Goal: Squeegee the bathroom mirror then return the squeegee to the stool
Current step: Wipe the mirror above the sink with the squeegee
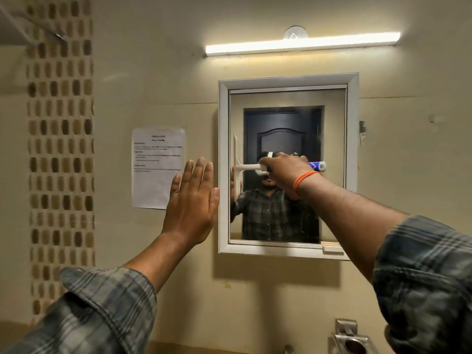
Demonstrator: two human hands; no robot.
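Wiping stage in progress: the right hand (286,169) is gripping the squeegee (238,166) handle, blade standing upright against the mirror (332,149) near its left edge, while the left hand (191,200) is resting flat-fingered, empty, on the wall beside the frame; return to stool outstanding, stool unseen.

Printed notice (157,167) taped left; tube light (302,43) above.
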